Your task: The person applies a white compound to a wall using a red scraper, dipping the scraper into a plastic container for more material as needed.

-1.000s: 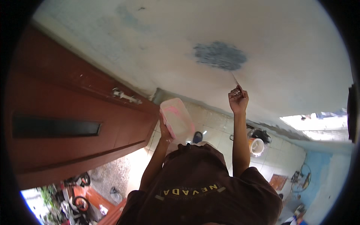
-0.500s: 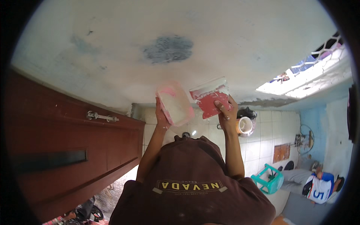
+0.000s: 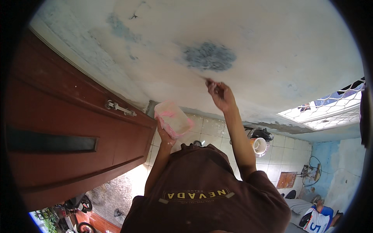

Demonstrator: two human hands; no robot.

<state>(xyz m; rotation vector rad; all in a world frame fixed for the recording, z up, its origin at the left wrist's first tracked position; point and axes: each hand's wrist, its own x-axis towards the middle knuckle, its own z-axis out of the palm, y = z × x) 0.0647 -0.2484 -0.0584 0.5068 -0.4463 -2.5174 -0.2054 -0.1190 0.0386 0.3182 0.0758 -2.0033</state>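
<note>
My left hand (image 3: 166, 135) grips the side of a pinkish plastic tub (image 3: 175, 118), whose inside is smeared with pale paste. Raised against the whitish wall (image 3: 264, 50), my right hand (image 3: 221, 96) has its fingers closed round a red putty scraper (image 3: 203, 77). The scraper is seen almost edge-on and blurred, so its blade barely shows. Just above it on the wall is a rough blue-grey patch (image 3: 210, 56). Whether the blade touches the wall I cannot tell.
A brown wooden door (image 3: 58, 116) with a metal handle stands at the left. Right of my arm, a white bucket (image 3: 259, 146) is on the tiled floor (image 3: 275, 155). A meshed window opening (image 3: 326, 108) is at the right. A person (image 3: 312, 217) is at the lower right.
My right hand has gone up to the wall, and the scraper has turned from face-on to edge-on. The tub stays in my left hand, slightly lower. The whole view has shifted.
</note>
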